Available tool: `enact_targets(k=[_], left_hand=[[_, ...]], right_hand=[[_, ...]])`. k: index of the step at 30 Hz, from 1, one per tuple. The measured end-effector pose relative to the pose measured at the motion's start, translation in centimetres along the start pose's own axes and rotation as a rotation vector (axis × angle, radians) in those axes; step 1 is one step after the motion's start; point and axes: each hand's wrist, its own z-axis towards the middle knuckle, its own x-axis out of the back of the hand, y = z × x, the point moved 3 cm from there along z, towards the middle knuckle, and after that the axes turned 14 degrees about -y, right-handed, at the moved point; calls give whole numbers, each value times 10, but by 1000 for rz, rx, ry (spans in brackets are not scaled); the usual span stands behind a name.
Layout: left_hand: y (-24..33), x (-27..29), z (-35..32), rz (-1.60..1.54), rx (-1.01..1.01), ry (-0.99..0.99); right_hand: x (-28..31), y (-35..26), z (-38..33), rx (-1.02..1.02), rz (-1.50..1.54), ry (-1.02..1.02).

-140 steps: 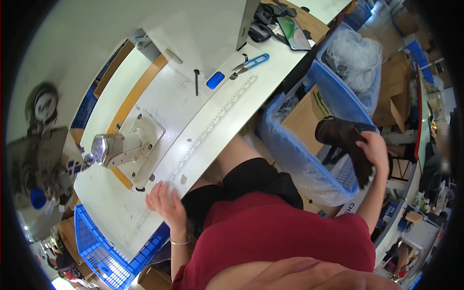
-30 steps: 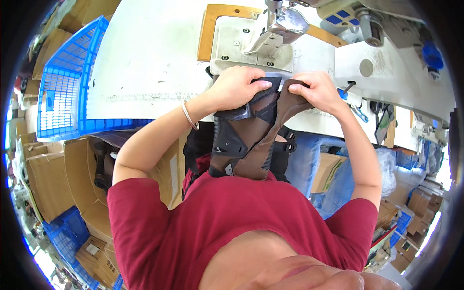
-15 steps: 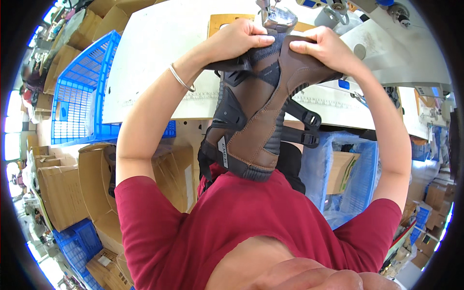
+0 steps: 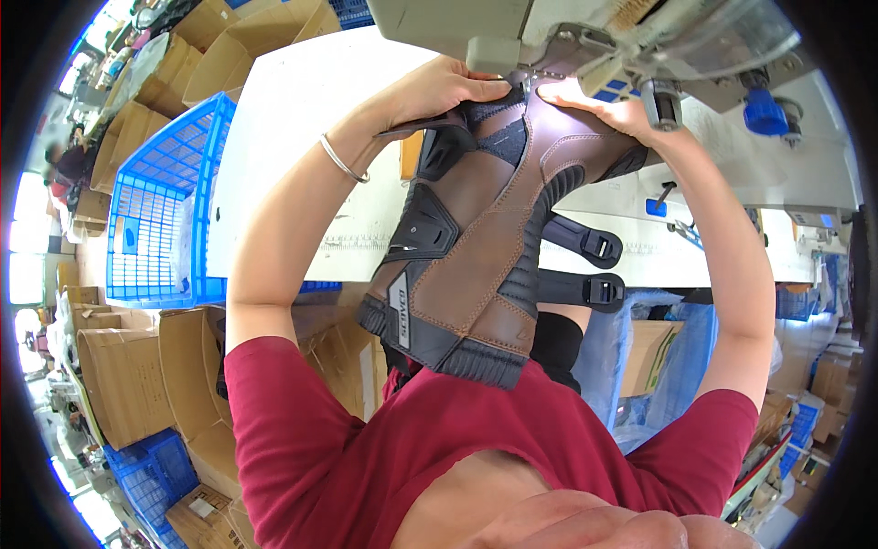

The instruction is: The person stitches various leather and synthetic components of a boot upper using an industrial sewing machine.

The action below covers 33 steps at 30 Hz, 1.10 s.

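Both hands hold a brown and black boot upper [image 4: 471,274] with orange stitching and ribbed black panels. My left hand [image 4: 448,90] pinches its far edge on the left, thumb on top, beside a dark textile strip. On the right, my right hand [image 4: 608,112] grips the brown flap of the same piece, thumb extended along it. That far edge lies in bright light at the metal parts of a sewing machine [image 4: 585,44], which hide the exact contact. Two black buckle straps [image 4: 599,245] stick out to the right. The upper's near end rests against my red shirt.
Under the upper lies a white worktable [image 4: 293,110] with a ruler strip. A blue plastic crate [image 4: 151,224] stands at its left, with cardboard boxes [image 4: 119,366] below. Another blue crate with a plastic liner [image 4: 672,366] sits below the table's right side.
The view has shifted, and the machine head now looms larger and lower over my right hand. The upper's far edge has come in beneath the machine's metal parts; both hands keep their grip.
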Motion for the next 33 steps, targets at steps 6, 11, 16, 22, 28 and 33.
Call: enact_targets(k=[6,11,16,22,28,33], left_hand=[[9,12,-7,-46,70,-2],[17,16,-9,56,47,3],[7,19,-1,48,110,-30],[3,20,0,27,2,-14],[11,19,0,119,34,-33],[10,18,-1,-65,74,12]], right_hand=[[-1,4,0,-66,-29,42],[-4,-6,-3,-139,-73,103],[-1,-12,-9,-206,-130,172],[-15,-29,-38,-199,-212,391],[-51,-150,-57,290,-565,282],[-66,-151,-39,308,-780,534]])
